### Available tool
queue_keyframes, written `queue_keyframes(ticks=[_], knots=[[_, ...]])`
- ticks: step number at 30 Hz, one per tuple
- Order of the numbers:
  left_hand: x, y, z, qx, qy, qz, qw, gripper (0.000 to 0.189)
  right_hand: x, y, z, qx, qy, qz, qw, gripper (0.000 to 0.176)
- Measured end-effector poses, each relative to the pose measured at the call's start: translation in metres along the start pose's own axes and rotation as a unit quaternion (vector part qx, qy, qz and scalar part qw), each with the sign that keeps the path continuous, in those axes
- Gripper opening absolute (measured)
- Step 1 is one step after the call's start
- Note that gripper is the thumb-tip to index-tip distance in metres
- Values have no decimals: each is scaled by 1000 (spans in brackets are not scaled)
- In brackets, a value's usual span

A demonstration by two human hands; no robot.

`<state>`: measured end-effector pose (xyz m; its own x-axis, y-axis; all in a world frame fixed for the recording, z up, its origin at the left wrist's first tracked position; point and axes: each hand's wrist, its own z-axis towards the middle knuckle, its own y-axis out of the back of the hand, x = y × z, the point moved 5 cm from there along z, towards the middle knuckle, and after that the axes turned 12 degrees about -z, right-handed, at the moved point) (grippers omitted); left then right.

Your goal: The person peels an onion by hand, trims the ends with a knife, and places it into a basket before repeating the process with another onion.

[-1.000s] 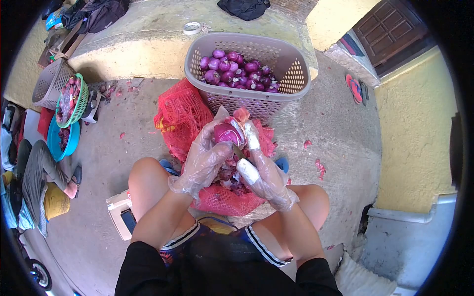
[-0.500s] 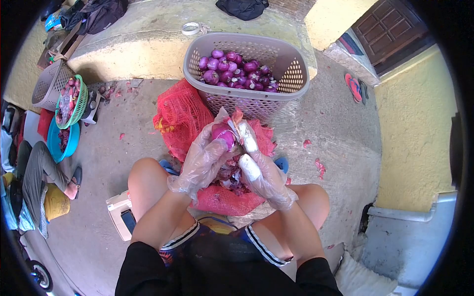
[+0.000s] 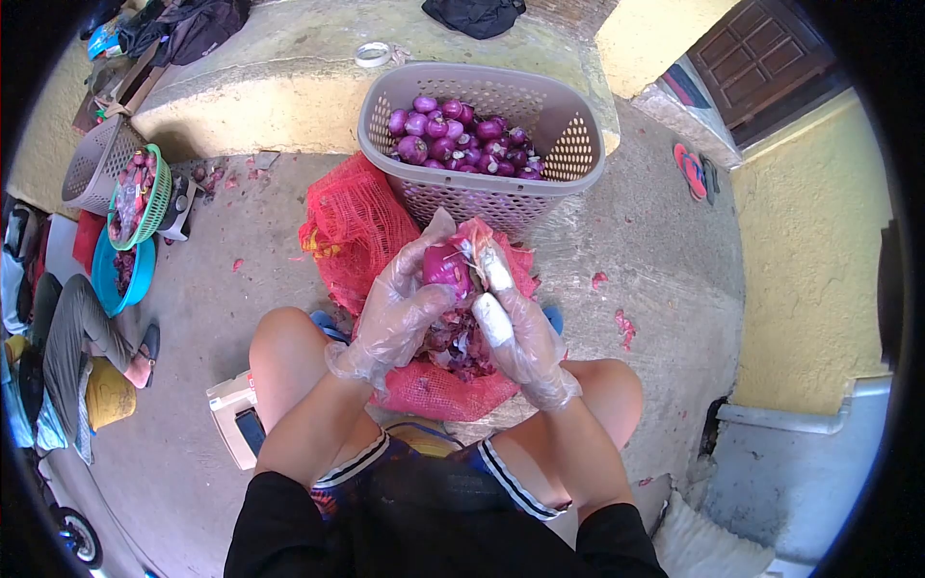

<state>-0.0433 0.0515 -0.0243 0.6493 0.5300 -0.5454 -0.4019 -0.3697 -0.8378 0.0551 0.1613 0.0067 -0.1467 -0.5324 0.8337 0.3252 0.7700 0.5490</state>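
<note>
In a clear plastic glove, my left hand (image 3: 400,308) is closed round a purple onion (image 3: 447,271). My right hand (image 3: 525,332), also gloved and with white wrapping on its thumb and a finger, pinches loose reddish skin (image 3: 478,236) at the onion's right side. Whether it also holds a small tool is too hard to make out. Below both hands lies a red mesh sack (image 3: 434,390) with onion skins and onions in its opening. Beyond them stands a grey-brown basket (image 3: 482,193) holding several peeled purple onions (image 3: 453,140).
A second red mesh sack (image 3: 356,226) lies left of the basket. At the left are a green basket (image 3: 154,207), a blue basin (image 3: 140,279) and another person's leg (image 3: 82,318). A box (image 3: 228,424) with a phone is by my left knee. Slippers (image 3: 690,171) lie at upper right.
The onion has turned and shifted slightly right in my left hand. My right hand has moved slightly right, and a larger piece of reddish skin shows between the hands.
</note>
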Motion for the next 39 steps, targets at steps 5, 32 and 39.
queue_keyframes(ticks=[5, 32, 39], knots=[[-6, -16, -1, 14, 28, -100, 995, 78, -3, 2, 3, -72, 40, 81, 993, 37], [-9, 4, -1, -40, -111, -9, 993, 59, 9, 3, 2, 109, 8, 120, 987, 71], [5, 8, 0, -21, -78, -38, 996, 65, 13, 2, -1, 157, -102, 0, 982, 73]])
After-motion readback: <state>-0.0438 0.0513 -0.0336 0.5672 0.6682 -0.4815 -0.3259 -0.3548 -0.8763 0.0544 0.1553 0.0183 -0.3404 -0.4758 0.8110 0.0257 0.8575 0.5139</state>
